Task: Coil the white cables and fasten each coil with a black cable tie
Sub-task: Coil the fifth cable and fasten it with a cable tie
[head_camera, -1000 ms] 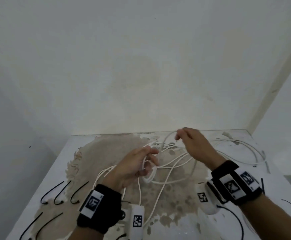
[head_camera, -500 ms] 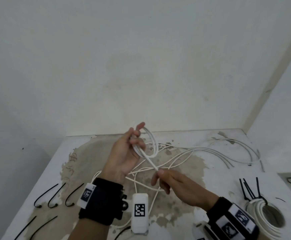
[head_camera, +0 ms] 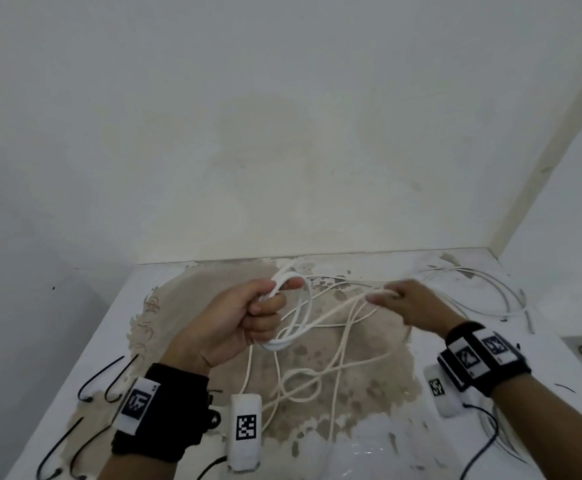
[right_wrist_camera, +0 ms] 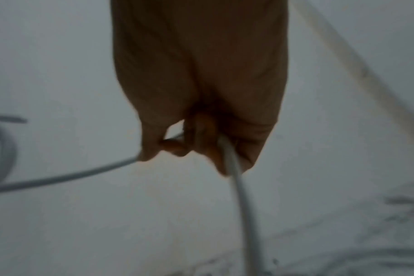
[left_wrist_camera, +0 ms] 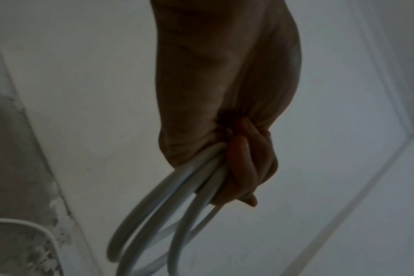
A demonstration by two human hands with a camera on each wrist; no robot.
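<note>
My left hand grips a small coil of white cable above the stained table; in the left wrist view the fingers are curled round several loops of the coil. My right hand is raised to the right of the coil and pinches the loose run of the same cable; the right wrist view shows that cable passing through the curled fingers. More slack cable lies tangled on the table below both hands. Black cable ties lie at the left.
Another white cable curves along the back right of the table. More black ties lie near the front left edge. Walls close in at the back and the right. A thin black wire hangs from my right wrist.
My right hand has risen from below the coil up and to the right, drawing the cable out. My left hand has lowered a little and closed on a larger coil.
</note>
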